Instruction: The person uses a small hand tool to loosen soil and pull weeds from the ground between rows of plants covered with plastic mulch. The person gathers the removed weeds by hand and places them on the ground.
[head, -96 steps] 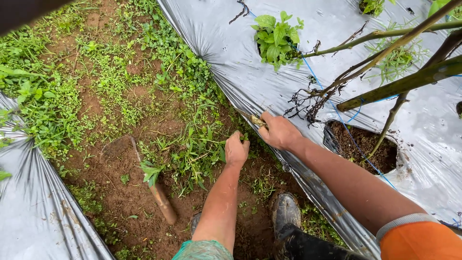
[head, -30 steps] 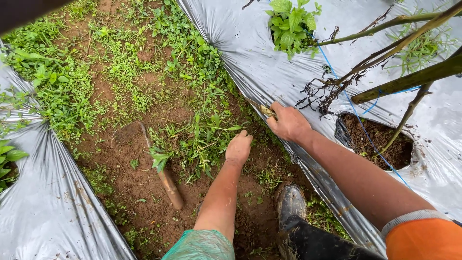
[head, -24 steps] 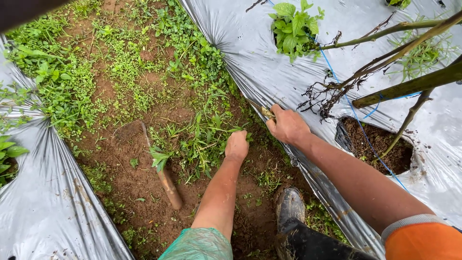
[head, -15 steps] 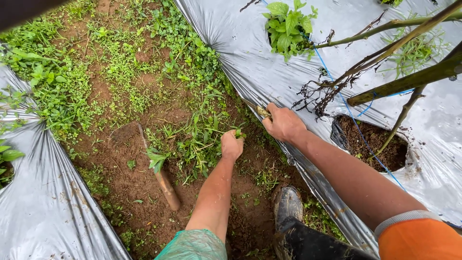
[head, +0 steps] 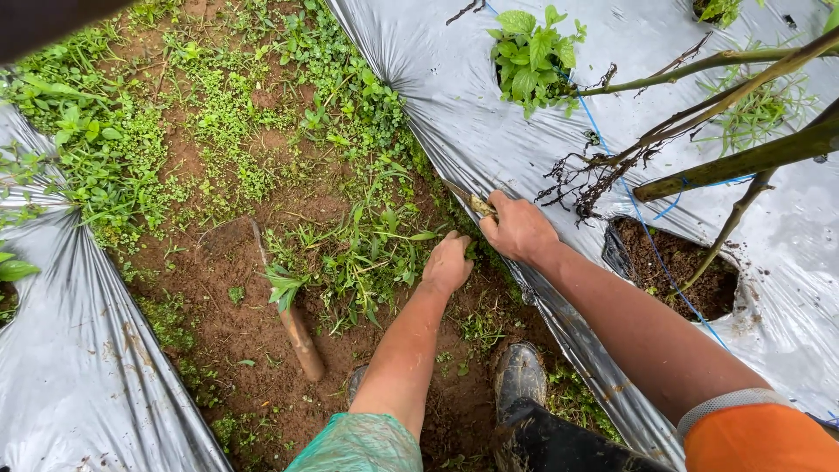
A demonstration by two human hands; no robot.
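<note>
My left hand [head: 447, 262] reaches down into a clump of grassy weeds [head: 371, 253] on the brown soil, its fingers curled around green stems at the foot of the plastic. My right hand [head: 518, 229] is closed on the yellowish handle of a small knife [head: 476, 205], whose blade points up-left along the edge of the silver plastic mulch [head: 454, 114]. The two hands are close together, a few centimetres apart. My muddy boot [head: 518, 376] stands just below them.
A hoe with a wooden handle [head: 293, 328] lies on the soil at the left. More silver plastic [head: 70, 350] covers the bed at the lower left. A leafy plant [head: 533, 52], a soil-filled hole [head: 669, 267], uprooted stems [head: 699, 96] and a blue string lie on the right bed.
My left hand has shifted slightly right and lower along the weeds, toward the plastic edge. My right hand stays on the knife in about the same spot.
</note>
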